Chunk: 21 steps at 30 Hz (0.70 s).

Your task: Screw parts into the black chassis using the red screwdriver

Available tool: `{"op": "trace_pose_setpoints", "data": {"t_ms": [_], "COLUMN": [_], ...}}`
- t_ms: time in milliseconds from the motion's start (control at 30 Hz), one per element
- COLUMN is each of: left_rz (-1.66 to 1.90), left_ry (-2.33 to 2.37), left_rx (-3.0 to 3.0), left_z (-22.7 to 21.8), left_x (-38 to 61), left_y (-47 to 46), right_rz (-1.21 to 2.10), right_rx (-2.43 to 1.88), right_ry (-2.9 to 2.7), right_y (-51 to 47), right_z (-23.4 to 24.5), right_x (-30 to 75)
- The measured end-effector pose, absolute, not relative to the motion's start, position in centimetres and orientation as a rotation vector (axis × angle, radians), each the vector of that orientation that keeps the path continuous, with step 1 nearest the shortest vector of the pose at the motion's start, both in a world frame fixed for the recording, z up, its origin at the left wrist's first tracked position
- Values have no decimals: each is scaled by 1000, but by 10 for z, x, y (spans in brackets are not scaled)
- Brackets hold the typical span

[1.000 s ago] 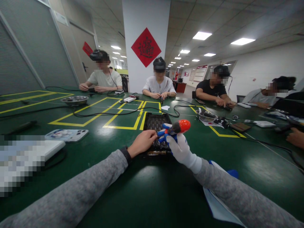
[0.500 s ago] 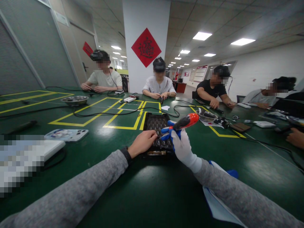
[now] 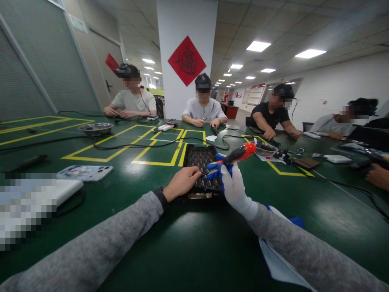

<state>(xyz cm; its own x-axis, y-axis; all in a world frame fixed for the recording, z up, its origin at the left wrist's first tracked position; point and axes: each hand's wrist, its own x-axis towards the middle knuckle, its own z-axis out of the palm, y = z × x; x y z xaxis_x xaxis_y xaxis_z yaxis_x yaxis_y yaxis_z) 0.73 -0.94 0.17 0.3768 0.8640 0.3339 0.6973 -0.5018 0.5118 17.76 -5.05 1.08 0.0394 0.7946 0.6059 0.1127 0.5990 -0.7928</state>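
My right hand (image 3: 232,184), in a white glove with blue fingertips, is closed round a screwdriver (image 3: 237,154) with a red and black handle, tilted with its tip pointing left and down. My bare left hand (image 3: 182,182) is pinched at the screwdriver's tip, over the near left part of a black flat device (image 3: 200,160) that lies on the green table (image 3: 188,243). What the left fingers pinch is too small to make out.
A phone (image 3: 85,172) and a white device lie at my left. A blue and white glove or cloth (image 3: 281,259) lies under my right forearm. Metal bowls (image 3: 95,129), cables and yellow tape lines cross the table. Several people sit along the far side.
My right hand has tipped the screwdriver so that its red handle swung up and to the right. My left hand has stayed at the tip. People opposite have shifted their hands.
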Motion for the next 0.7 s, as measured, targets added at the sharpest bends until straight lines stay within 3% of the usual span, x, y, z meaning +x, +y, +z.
{"op": "trace_pose_setpoints", "data": {"t_ms": [500,700], "left_rz": [907,980], "left_ry": [1381,1051], "left_rx": [2287,2316], "left_z": [3,18], "left_x": [8,7], "left_y": [-12,-27], "right_rz": [602,621], "right_rx": [-865,-877], "right_ry": [-1320,-1118], "right_y": [-53,-55], "right_z": [19,20], "right_x": [177,178]}}
